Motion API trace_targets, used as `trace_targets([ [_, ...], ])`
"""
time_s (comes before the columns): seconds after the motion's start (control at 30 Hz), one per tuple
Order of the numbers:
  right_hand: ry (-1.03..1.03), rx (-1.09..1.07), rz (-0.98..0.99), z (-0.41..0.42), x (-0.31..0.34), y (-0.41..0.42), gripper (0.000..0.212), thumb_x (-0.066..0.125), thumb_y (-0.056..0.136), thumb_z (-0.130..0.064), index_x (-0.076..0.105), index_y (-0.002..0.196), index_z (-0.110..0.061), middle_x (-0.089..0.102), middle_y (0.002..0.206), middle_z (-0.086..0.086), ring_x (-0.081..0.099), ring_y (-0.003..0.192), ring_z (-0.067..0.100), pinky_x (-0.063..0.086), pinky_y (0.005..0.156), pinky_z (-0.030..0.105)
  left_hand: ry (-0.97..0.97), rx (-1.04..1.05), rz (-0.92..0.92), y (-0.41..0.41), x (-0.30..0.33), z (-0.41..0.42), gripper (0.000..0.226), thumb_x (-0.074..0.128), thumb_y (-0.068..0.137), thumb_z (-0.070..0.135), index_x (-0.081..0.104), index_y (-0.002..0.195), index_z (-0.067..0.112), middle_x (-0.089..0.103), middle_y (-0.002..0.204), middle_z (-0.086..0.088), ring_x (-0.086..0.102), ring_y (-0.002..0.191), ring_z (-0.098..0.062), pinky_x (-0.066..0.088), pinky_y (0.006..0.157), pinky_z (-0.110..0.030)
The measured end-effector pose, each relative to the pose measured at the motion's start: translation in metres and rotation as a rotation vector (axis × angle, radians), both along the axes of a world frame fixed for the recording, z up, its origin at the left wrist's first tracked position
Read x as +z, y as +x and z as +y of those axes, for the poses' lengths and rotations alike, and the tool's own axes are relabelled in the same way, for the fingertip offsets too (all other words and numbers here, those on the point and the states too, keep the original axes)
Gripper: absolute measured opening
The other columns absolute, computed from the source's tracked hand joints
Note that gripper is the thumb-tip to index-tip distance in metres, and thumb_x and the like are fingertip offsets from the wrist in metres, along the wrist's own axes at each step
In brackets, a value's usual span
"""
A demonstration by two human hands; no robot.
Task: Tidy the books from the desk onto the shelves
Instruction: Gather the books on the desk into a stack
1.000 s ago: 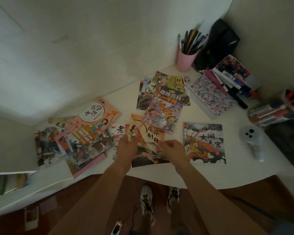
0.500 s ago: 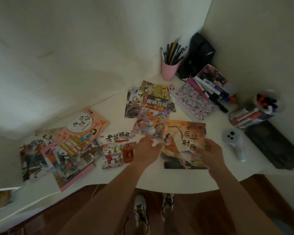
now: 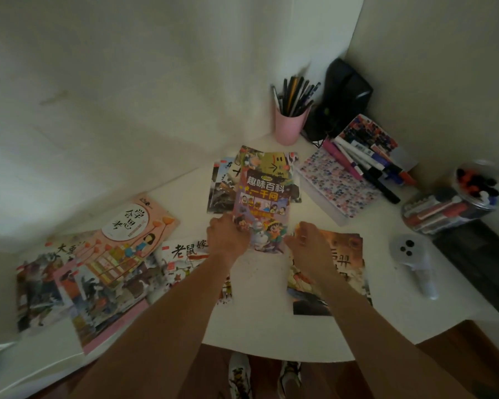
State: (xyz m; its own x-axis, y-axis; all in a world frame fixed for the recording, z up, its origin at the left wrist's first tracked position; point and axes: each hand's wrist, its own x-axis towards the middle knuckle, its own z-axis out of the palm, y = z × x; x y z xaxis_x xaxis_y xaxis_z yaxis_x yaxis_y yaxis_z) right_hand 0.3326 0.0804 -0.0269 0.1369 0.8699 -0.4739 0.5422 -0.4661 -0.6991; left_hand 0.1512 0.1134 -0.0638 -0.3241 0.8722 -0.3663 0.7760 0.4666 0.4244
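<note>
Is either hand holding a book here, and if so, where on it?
The left hand grips the purple cartoon book at its near-left corner; the right hand hovers open by its near-right corner.

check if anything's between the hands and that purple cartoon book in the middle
Nothing visible is. The left hand is already at the purple cartoon book's near left corner, and the right hand is right beside its near right corner, above the orange book. The purple book lies on top of its pile.
</note>
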Motion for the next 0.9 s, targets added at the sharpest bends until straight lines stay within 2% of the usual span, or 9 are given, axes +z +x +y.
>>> trace_targets([
  [0.13,-0.012,-0.038,0.093,0.020,-0.004,-0.019,0.071,0.059,0.098,-0.043,0.030,0.152,-0.006,0.049,0.148,0.010,0.054,0.127,0.028,0.045,0.100,0.038,0.116,0.180,-0.568,-0.003,0.017,-0.015,0.022,0.063,0.097,0.015,0.059,0.119,0.013,0.069,0.108,-0.007,0.067,0.101,-0.029,0.056,0.089,-0.043],
  [0.27,-0.001,-0.219,0.312,0.023,-0.008,-0.034,0.071,0.072,0.090,-0.038,0.038,0.147,-0.014,0.056,0.131,0.002,0.064,0.098,0.021,0.055,0.073,0.033,0.110,0.256,-0.988,-0.015,0.038,-0.043,0.023,0.064,0.099,0.005,0.061,0.121,0.002,0.073,0.109,-0.015,0.070,0.095,-0.031,0.062,0.073,-0.036],
  [0.33,-0.043,-0.351,0.401,0.019,-0.006,-0.038,0.055,0.071,0.092,-0.021,0.047,0.140,-0.014,0.061,0.125,0.004,0.066,0.093,0.021,0.060,0.071,0.037,0.091,0.279,-0.907,-0.025,0.046,-0.054,0.011,0.067,0.099,0.023,0.069,0.106,0.014,0.077,0.094,-0.001,0.071,0.085,-0.024,0.059,0.065,-0.031],
  [0.4,0.000,-0.322,0.347,0.010,-0.007,-0.039,0.036,0.066,0.095,-0.011,0.055,0.129,-0.017,0.065,0.119,0.006,0.067,0.091,0.023,0.061,0.075,0.042,0.097,0.306,-0.618,-0.038,0.046,-0.067,0.021,0.060,0.101,0.040,0.069,0.097,0.021,0.074,0.093,0.005,0.066,0.085,-0.019,0.052,0.072,-0.030],
  [0.53,0.069,-0.134,0.180,-0.017,-0.013,-0.037,0.038,0.056,0.098,-0.008,0.049,0.134,-0.018,0.062,0.112,0.005,0.059,0.082,0.015,0.047,0.058,0.017,-0.103,0.290,0.155,-0.075,0.028,-0.103,0.061,0.062,0.093,0.044,0.047,0.140,0.008,0.049,0.144,-0.018,0.047,0.132,-0.035,0.043,0.106,-0.046],
  [0.6,0.082,-0.078,0.045,-0.033,-0.025,-0.040,0.042,0.052,0.097,-0.005,0.046,0.137,-0.018,0.065,0.111,0.011,0.060,0.076,0.021,0.044,0.052,0.030,-0.213,0.262,0.178,-0.083,0.022,-0.121,0.083,0.065,0.090,0.051,0.029,0.153,0.010,0.029,0.156,-0.021,0.027,0.146,-0.041,0.036,0.113,-0.053],
  [0.67,0.116,-0.105,-0.052,-0.048,-0.026,-0.049,0.047,0.051,0.096,0.000,0.044,0.140,-0.015,0.061,0.114,0.011,0.062,0.083,0.027,0.042,0.053,0.027,-0.211,0.210,0.184,-0.086,0.018,-0.133,0.090,0.067,0.089,0.056,0.022,0.158,0.019,0.020,0.162,-0.020,0.016,0.150,-0.043,0.037,0.112,-0.058],
  [0.77,0.170,-0.067,-0.251,-0.064,-0.028,-0.061,0.053,0.059,0.091,-0.002,0.044,0.142,-0.007,0.052,0.132,0.019,0.058,0.110,0.039,0.052,0.076,0.037,-0.185,0.226,0.186,-0.086,0.014,-0.140,0.090,0.065,0.088,0.062,0.019,0.159,0.032,0.017,0.165,-0.020,0.012,0.152,-0.046,0.040,0.108,-0.062],
  [0.9,0.477,0.277,-0.523,-0.087,-0.040,-0.085,0.048,0.067,0.084,-0.013,0.057,0.130,-0.007,0.055,0.132,0.019,0.054,0.121,0.041,0.046,0.098,0.048,-0.226,0.241,0.130,-0.085,0.013,-0.138,0.089,0.068,0.085,0.065,0.019,0.157,0.046,0.013,0.165,-0.023,0.011,0.150,-0.048,0.040,0.106,-0.063],
])
